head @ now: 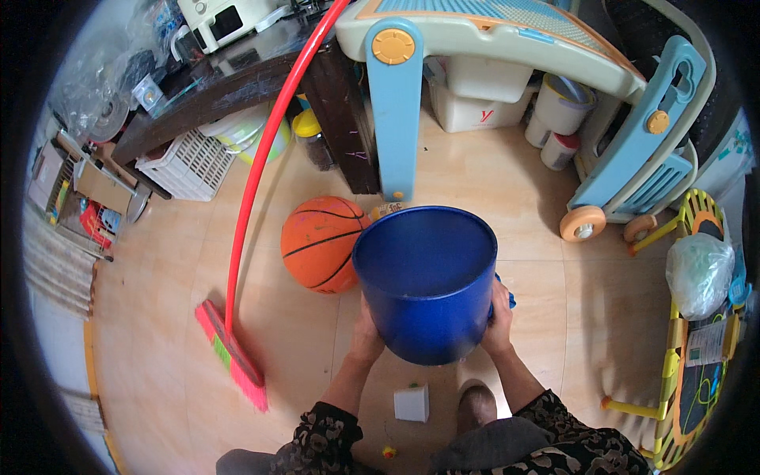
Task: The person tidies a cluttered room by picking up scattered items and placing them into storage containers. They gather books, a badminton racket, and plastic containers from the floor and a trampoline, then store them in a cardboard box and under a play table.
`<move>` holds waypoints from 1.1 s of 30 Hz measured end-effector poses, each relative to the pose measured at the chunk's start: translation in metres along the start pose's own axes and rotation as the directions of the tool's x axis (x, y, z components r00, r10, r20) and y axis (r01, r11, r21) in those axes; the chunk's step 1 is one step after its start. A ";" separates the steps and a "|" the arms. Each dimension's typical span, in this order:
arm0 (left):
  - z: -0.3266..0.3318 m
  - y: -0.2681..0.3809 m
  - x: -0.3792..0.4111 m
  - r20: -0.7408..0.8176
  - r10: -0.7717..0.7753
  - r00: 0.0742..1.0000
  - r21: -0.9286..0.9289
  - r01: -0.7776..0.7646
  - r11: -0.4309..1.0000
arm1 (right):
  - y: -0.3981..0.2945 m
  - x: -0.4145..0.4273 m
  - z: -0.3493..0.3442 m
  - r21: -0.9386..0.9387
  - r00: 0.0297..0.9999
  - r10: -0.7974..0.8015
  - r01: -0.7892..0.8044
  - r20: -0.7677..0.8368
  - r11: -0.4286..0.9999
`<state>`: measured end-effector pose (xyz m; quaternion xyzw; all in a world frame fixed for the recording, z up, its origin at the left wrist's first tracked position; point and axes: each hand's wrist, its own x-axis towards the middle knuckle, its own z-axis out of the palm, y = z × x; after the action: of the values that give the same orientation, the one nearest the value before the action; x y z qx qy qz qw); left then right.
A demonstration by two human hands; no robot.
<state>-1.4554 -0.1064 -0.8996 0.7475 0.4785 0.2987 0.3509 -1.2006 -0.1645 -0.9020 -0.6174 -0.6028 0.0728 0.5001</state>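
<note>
Both my hands hold a blue cylindrical container [427, 326] in front of me, with a flat, rimmed end facing up. I cannot tell whether that end is its base or a lid. My left hand [366, 338] grips its left side, the fingers partly hidden behind it. On the right side my right hand [500, 320] grips it, and a crumpled blue piece [512, 298] shows by those fingers. An orange basketball [320, 246] lies on the floor just beyond, partly covered by the container. Below it, near my shoe [477, 407], is a small white cup-like container [411, 404].
A broom with pink and green bristles [234, 362] stands left, its red handle [261, 160] leaning on a dark table [255, 77]. Ahead is a blue-legged play table [395, 119]. A yellow folding frame [671, 380] bearing a plastic bag [700, 276] stands right. A tiny yellow-red object [389, 452] lies near me.
</note>
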 end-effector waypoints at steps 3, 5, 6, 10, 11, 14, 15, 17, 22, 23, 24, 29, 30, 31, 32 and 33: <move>0.003 -0.006 0.005 -0.037 -0.007 0.999 0.005 0.007 1.000 | -0.003 0.005 -0.001 0.005 0.999 -0.008 0.008 -0.049 1.000; 0.002 0.000 0.009 -0.076 0.028 0.997 0.032 -0.026 0.999 | -0.006 0.009 -0.006 0.005 0.997 -0.027 0.027 -0.072 1.000; -0.007 0.020 0.017 -0.094 0.086 0.992 0.095 -0.078 0.992 | -0.006 0.014 -0.010 0.000 0.996 -0.039 0.039 -0.078 0.999; -0.016 -0.003 0.053 -0.071 0.082 0.994 -0.117 -0.090 0.989 | -0.015 0.043 -0.022 0.100 0.998 0.029 -0.023 -0.058 0.995; -0.028 0.026 0.065 -0.092 0.124 0.988 -0.056 -0.130 0.990 | -0.014 0.050 -0.027 0.145 0.995 0.090 -0.082 -0.049 0.986; -0.055 0.096 0.091 -0.175 0.390 0.904 0.223 -0.349 0.910 | -0.028 0.078 -0.045 0.205 0.981 0.191 -0.179 -0.039 0.962; -0.059 0.108 0.097 -0.146 0.297 0.944 0.193 -0.268 0.944 | -0.034 0.085 -0.050 0.217 0.976 0.212 -0.198 -0.042 0.956; -0.065 0.122 0.108 -0.081 0.103 0.991 0.150 -0.090 0.985 | -0.036 0.091 -0.057 0.200 0.982 0.189 -0.180 -0.029 0.963; -0.058 0.132 0.126 0.048 -0.185 0.982 -0.067 0.188 0.980 | -0.039 0.091 -0.081 0.170 0.993 0.100 -0.109 0.059 0.979; -0.056 0.136 0.127 0.076 -0.220 0.973 -0.113 0.227 0.967 | -0.029 0.086 -0.083 0.090 0.996 0.042 -0.049 0.073 0.995; -0.054 0.137 0.129 0.097 -0.235 0.967 -0.137 0.247 0.959 | -0.025 0.081 -0.085 0.030 0.993 -0.048 0.045 0.110 0.999; -0.046 0.143 0.140 0.217 -0.330 0.919 -0.260 0.380 0.888 | -0.034 0.077 -0.091 -0.110 0.916 -0.096 0.150 0.388 0.983; -0.046 0.143 0.140 0.214 -0.319 0.924 -0.245 0.366 0.898 | -0.034 0.077 -0.090 -0.114 0.922 -0.089 0.142 0.378 0.983; -0.047 0.142 0.140 0.209 -0.308 0.928 -0.230 0.353 0.907 | -0.032 0.077 -0.089 -0.112 0.928 -0.106 0.155 0.357 0.982; -0.046 0.143 0.140 0.204 -0.298 0.933 -0.213 0.339 0.916 | -0.029 0.077 -0.088 -0.109 0.934 -0.124 0.169 0.336 0.980; -0.044 0.144 0.139 0.185 -0.290 0.939 -0.204 0.325 0.923 | -0.028 0.077 -0.088 -0.106 0.939 -0.138 0.179 0.315 0.978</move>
<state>-1.3669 -0.0097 -0.7424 0.6372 0.5239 0.2359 0.5137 -1.1381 -0.1546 -0.8004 -0.5800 -0.7244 0.0864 0.3626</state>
